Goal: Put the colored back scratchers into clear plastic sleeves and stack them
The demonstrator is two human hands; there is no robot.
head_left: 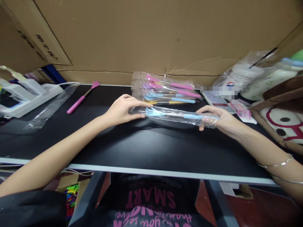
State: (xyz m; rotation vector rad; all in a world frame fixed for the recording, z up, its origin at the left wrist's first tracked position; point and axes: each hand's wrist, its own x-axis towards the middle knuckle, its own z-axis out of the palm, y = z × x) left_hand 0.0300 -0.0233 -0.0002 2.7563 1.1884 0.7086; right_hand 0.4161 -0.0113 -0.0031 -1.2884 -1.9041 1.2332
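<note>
Between my two hands, above the black table, is a light blue back scratcher in a clear plastic bag. My left hand pinches the bag's end by the claw head. The handle end is gripped by my right hand, thumb below and fingers above. Just behind lies a pile of bagged back scratchers in pink, blue and yellow. A loose pink back scratcher rests unbagged to the left, near an empty clear bag.
A white power strip with plugs stands at the far left. On the right are a phone, a bagged cup and a brown fabric item. Cardboard walls the back. Below the table edge sits a box of colourful pieces.
</note>
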